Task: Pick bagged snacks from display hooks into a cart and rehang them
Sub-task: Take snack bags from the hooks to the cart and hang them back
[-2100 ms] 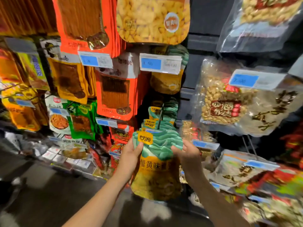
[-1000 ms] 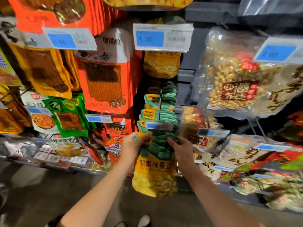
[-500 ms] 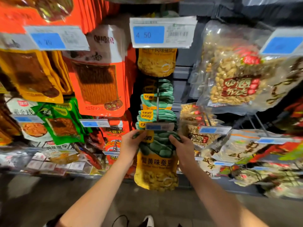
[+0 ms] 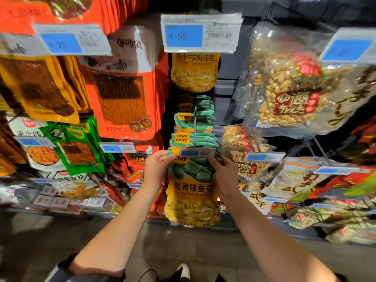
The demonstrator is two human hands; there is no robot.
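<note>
Up close, the left hand (image 4: 155, 169) pinches the top left corner of the yellow-and-green snack bag (image 4: 192, 192), and the right hand (image 4: 224, 174) pinches its top right corner. That bag hangs upright, long axis 12 to 6 o'clock, top edge at the hook's price tag (image 4: 197, 153), fronting 1 hooked stack of matching bags (image 4: 195, 127).
</note>
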